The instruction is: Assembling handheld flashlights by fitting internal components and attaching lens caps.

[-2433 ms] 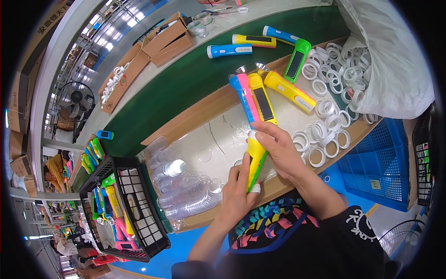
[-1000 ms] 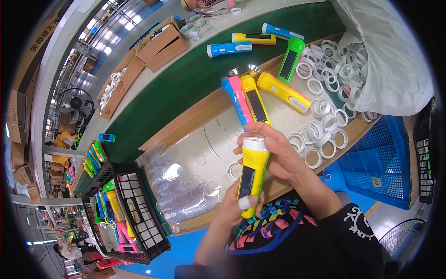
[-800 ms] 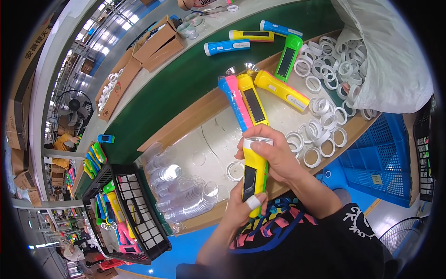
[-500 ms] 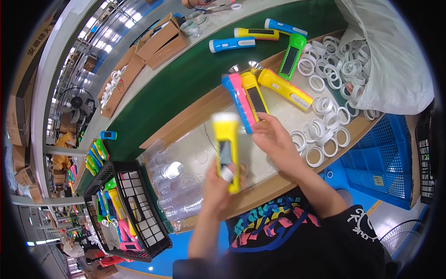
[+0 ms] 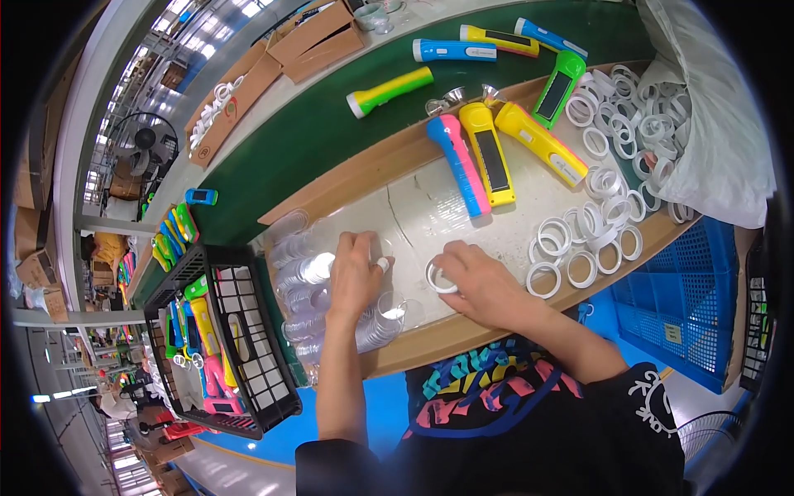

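My right hand is closed on a white plastic ring, low over the cardboard tray. To its left, my left hand reaches down beside rows of clear plastic discs. Its fingers are bent together, a white band is on the thumb, and whatever the fingertips grip is hidden. Beyond the hands lie a blue-and-pink flashlight, a yellow flashlight with a dark panel, another yellow flashlight and a green one. Loose white rings fill the tray's right side.
Across the green surface lie a yellow-and-green flashlight, a blue one and others. Small shiny reflectors sit by the tray's far edge. A black crate of flashlights stands left; a blue crate and white bag are right.
My left hand has let go of the flashlight and moved to the clear discs. A yellow-and-green flashlight now lies on the green surface. My right hand has come nearer and taken a white ring.
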The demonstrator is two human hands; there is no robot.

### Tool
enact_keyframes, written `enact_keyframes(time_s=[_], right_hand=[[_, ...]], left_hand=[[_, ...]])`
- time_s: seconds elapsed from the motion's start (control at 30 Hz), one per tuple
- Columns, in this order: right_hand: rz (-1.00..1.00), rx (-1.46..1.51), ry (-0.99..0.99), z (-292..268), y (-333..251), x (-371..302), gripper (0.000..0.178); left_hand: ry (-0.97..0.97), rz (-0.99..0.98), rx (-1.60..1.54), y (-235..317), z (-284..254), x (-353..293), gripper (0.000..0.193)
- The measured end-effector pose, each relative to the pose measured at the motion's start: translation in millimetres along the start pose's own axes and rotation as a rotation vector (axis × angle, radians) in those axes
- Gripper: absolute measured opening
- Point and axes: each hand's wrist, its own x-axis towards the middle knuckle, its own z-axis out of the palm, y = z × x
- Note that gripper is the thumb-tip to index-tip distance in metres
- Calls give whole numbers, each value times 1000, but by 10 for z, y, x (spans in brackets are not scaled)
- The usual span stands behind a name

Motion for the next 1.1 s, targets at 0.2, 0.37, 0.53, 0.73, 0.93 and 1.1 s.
enact_keyframes(time_s=[0.2, 0.37, 0.53, 0.73, 0.93, 1.1], right_hand=[[-19, 45, 212, -142, -25, 25, 63], [42, 103, 273, -154, 73, -19, 64], [60, 152, 431, -383, 169, -61, 62], [156, 413, 404, -495, 187, -133, 60], [112, 415, 447, -572, 207, -157, 64], [123, 492, 461, -542, 218, -145, 65]], left_hand=[[-12, -34, -28, 50, -48, 37, 28], [-191, -294, -1042, 607, -224, 93, 11], [-256, -108, -1013, 955, -113, 346, 29], [-114, -272, -663, 980, 543, 872, 76], [-104, -255, -908, 1002, 485, 917, 65], [-180, -264, -1347, 843, -230, 316, 70]])
